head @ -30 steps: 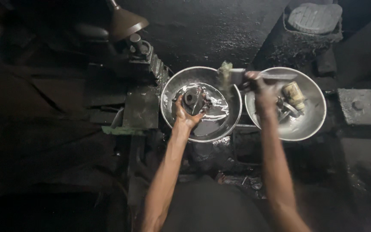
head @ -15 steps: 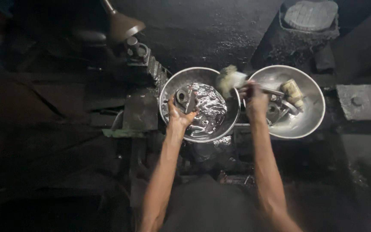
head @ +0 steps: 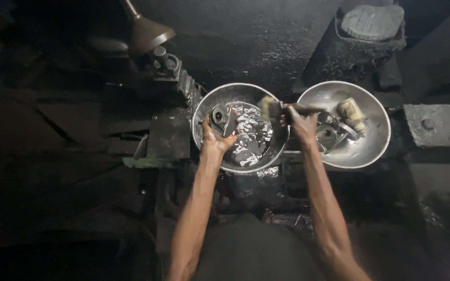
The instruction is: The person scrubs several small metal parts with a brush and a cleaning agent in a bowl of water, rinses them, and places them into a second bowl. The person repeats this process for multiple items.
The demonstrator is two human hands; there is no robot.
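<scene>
Hands are working over two metal bowls in the head view. The left hand (head: 215, 136) is gripping a dark metal part (head: 220, 115) inside the left bowl (head: 204, 106) of dark liquid. The right hand (head: 302, 124) is clutching a brush (head: 271, 107) between it and the right bowl (head: 373, 112), which is holding a yellowish cylinder (head: 351, 114).

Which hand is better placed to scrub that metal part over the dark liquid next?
Right. The right hand grips the brush beside the metal part, which the left hand holds over the left bowl.
</scene>
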